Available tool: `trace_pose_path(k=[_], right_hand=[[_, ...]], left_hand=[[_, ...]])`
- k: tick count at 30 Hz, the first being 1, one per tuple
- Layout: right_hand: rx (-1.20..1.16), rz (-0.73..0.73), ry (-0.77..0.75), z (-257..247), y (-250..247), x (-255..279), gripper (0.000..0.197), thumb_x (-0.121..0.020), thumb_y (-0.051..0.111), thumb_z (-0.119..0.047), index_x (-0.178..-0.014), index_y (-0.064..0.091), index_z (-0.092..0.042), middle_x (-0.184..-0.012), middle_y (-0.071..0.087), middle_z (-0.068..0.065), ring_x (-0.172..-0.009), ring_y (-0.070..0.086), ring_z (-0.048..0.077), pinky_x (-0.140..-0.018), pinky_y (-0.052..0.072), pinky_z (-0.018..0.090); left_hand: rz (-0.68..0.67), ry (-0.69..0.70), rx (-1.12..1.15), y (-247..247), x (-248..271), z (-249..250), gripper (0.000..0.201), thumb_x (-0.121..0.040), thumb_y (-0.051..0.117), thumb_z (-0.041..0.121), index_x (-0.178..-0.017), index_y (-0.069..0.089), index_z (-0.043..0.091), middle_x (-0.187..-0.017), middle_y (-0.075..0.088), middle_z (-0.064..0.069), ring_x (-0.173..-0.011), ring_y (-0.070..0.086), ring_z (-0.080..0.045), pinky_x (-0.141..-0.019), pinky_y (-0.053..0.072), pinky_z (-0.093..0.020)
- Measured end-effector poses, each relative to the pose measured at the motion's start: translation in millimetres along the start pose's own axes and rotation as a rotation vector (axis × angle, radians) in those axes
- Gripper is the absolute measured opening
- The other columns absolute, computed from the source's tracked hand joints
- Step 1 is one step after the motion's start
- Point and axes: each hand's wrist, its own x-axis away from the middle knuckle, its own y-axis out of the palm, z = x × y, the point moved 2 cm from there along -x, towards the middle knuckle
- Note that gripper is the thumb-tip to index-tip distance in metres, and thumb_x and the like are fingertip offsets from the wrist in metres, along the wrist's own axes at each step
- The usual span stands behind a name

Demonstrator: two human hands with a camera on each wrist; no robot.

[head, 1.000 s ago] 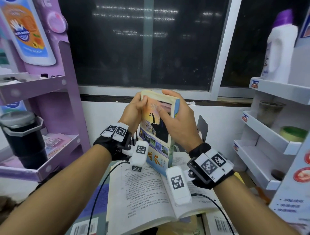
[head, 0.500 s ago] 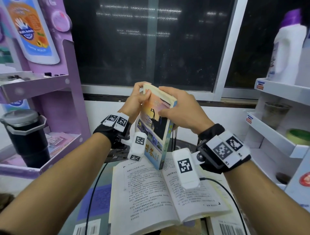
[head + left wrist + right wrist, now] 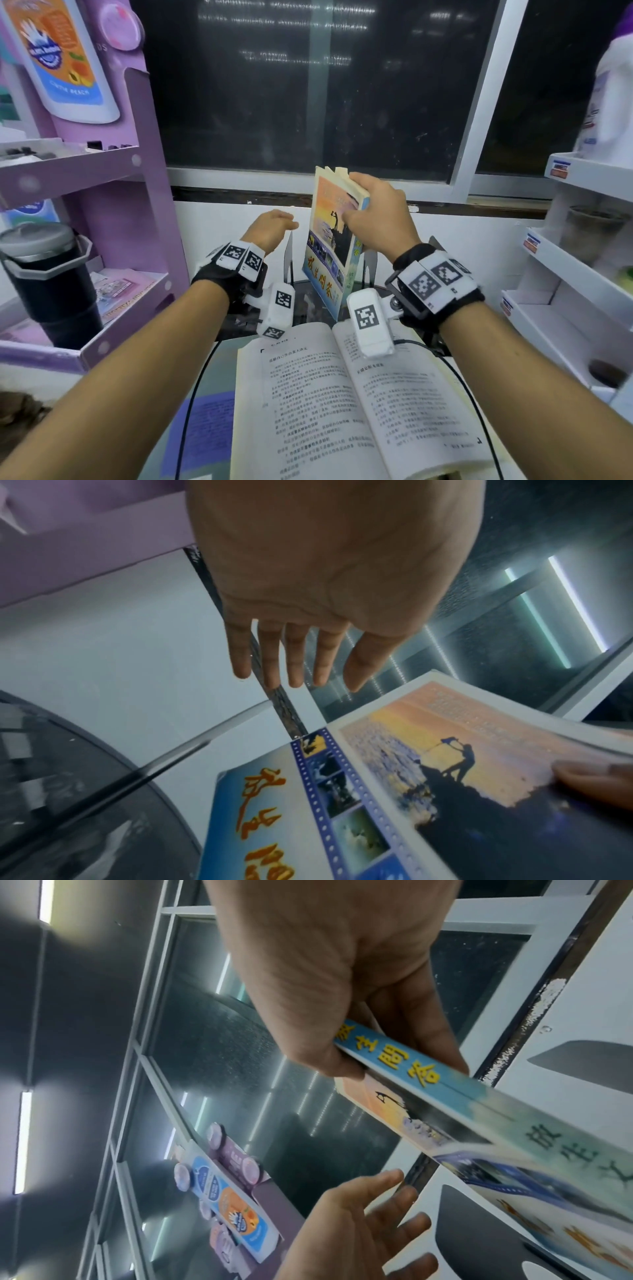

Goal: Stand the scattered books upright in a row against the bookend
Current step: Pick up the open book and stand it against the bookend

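Head view shows the right hand (image 3: 376, 219) gripping the top of the paperback (image 3: 334, 246), held upright over the table between 2 grey bookend plates (image 3: 288, 255), while the left hand (image 3: 270, 229) hovers beside it, fingers relaxed and empty. The paperback looks nearly placed; the open book (image 3: 349, 401) in front is not yet closed or stood up, so most work remains.

Our forearms were bare. Each wrist wore a black strap (image 3: 424, 301) topped with 2 white square-coded tags (image 3: 239, 255); a white coded camera block (image 3: 370, 320) sat beside each strap, trailing 1 black cable (image 3: 191, 404).
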Motion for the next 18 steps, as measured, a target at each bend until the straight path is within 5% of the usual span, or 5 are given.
trace_pose_path(k=[3, 6, 10, 18], right_hand=[[0.002, 0.001, 0.024, 7, 18, -16, 0.051, -0.089, 0.064, -0.025, -0.137, 0.052, -0.02, -0.125, 0.063, 0.001, -0.109, 0.061, 0.021, -0.088, 0.054, 0.035], [0.007, -0.012, 0.045, 11, 35, -29, 0.051, -0.089, 0.062, -0.021, -0.139, 0.051, -0.019, -0.126, 0.062, 0.003, -0.109, 0.06, 0.022, -0.088, 0.052, 0.033], [0.022, -0.056, 0.095, 20, 60, -37, 0.057, -0.089, 0.06, -0.018, -0.144, 0.045, -0.02, -0.139, 0.054, 0.005, -0.125, 0.051, 0.026, -0.104, 0.045, 0.037], [0.083, -0.229, 0.099, 41, 106, -38, 0.053, -0.091, 0.057, -0.025, -0.143, 0.046, -0.024, -0.14, 0.054, 0.006, -0.127, 0.05, 0.027, -0.105, 0.038, 0.031]], left_hand=[[-0.068, -0.095, -0.007, 0, -3, -15, 0.036, -0.097, 0.049, 0.019, -0.133, 0.052, 0.011, -0.128, 0.054, -0.01, -0.108, 0.053, -0.027, -0.087, 0.044, -0.038], [-0.136, -0.145, 0.017, -1, -6, -25, 0.034, -0.097, 0.05, 0.017, -0.132, 0.052, 0.014, -0.133, 0.053, -0.011, -0.118, 0.053, -0.031, -0.086, 0.046, -0.038], [-0.187, -0.15, 0.021, -2, -10, -37, 0.036, -0.097, 0.053, 0.018, -0.133, 0.051, 0.02, -0.133, 0.054, -0.012, -0.114, 0.053, -0.03, -0.081, 0.046, -0.038], [-0.244, -0.125, 0.075, -8, -15, -48, 0.04, -0.096, 0.056, 0.021, -0.135, 0.05, 0.025, -0.124, 0.061, -0.01, -0.102, 0.061, -0.03, -0.075, 0.056, -0.038]])
